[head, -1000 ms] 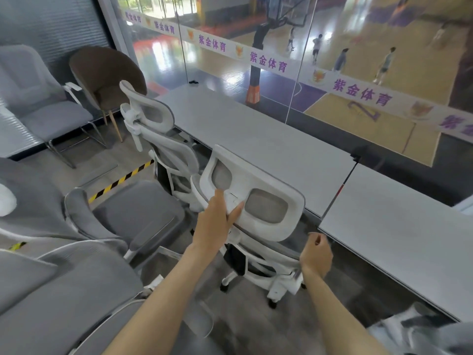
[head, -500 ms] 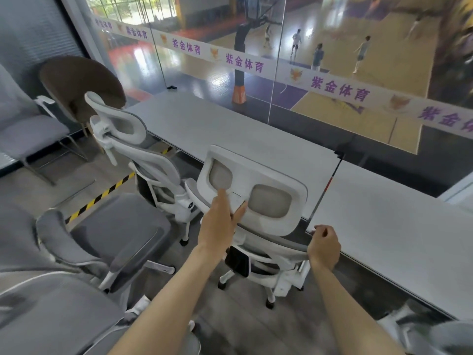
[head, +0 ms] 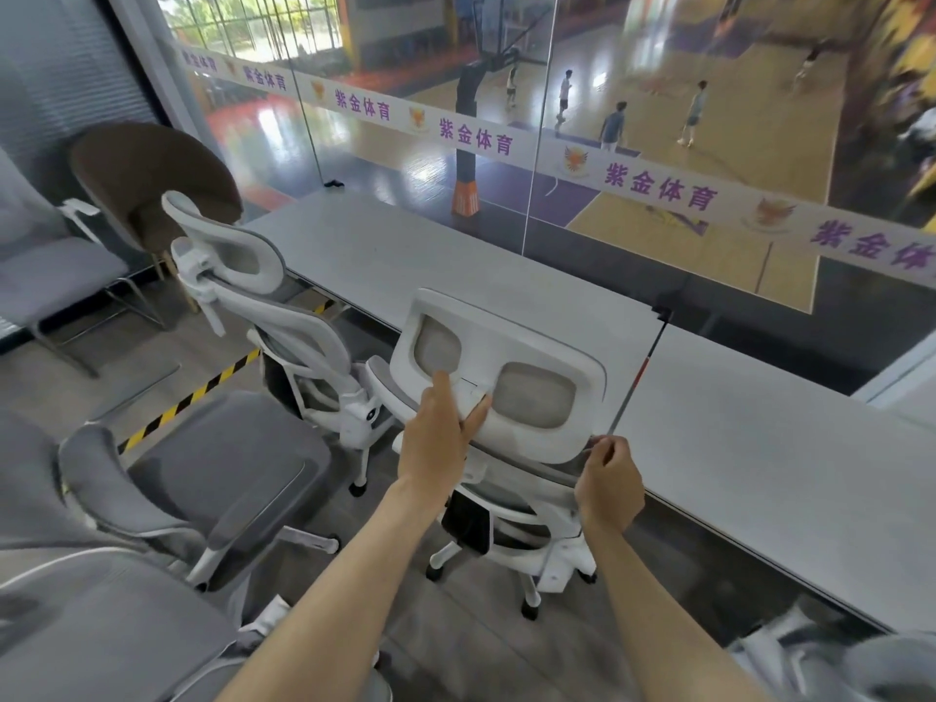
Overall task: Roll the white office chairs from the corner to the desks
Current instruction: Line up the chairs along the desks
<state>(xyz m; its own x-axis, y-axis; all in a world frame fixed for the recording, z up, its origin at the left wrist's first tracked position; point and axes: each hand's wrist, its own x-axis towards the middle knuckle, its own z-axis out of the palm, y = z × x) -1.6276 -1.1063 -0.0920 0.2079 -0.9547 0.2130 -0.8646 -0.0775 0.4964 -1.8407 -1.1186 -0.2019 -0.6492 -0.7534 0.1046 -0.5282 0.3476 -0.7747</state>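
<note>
A white office chair (head: 532, 357) with a grey mesh headrest stands with its back to me, its seat under the edge of the long grey desk (head: 456, 276). My left hand (head: 438, 443) grips the lower middle of its headrest, fingers behind and thumb up. My right hand (head: 608, 481) is closed on the right edge of the chair's backrest, just below the headrest. A second white chair (head: 263, 296) stands at the same desk to the left.
A second grey desk (head: 759, 448) adjoins on the right, against a glass wall over a basketball court. Another white chair with a grey seat (head: 223, 463) is at my lower left. A brown shell chair (head: 147, 169) and a grey visitor chair (head: 45, 266) stand far left. Yellow-black tape (head: 192, 402) marks the floor.
The chair has rolled closer to the desk and the view has advanced with it. My right hand, free a second ago, has closed on the backrest's right edge.
</note>
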